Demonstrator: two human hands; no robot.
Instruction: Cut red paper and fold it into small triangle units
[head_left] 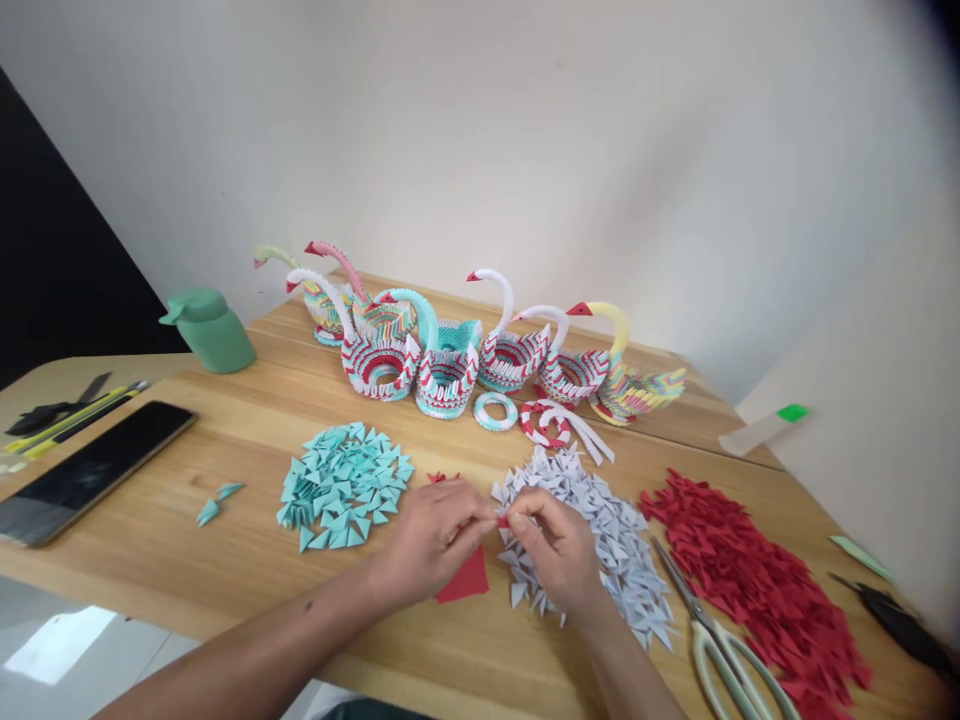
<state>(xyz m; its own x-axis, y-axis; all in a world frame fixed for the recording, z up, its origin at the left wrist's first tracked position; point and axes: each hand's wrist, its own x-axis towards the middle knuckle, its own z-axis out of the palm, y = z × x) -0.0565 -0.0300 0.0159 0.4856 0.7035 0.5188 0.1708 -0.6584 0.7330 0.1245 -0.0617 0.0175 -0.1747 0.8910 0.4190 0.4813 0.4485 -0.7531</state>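
My left hand and my right hand meet over the wooden table, fingertips pinched together on a small red folded paper piece. A red paper sheet lies under my left hand. A pile of white folded triangles lies under and right of my right hand. A pile of teal triangles lies left of my left hand. A pile of red triangles spreads at the right.
Several paper swans stand in a row at the back, with paper rings before them. Scissors lie between the white and red piles. A phone, pens and a green container are at the left.
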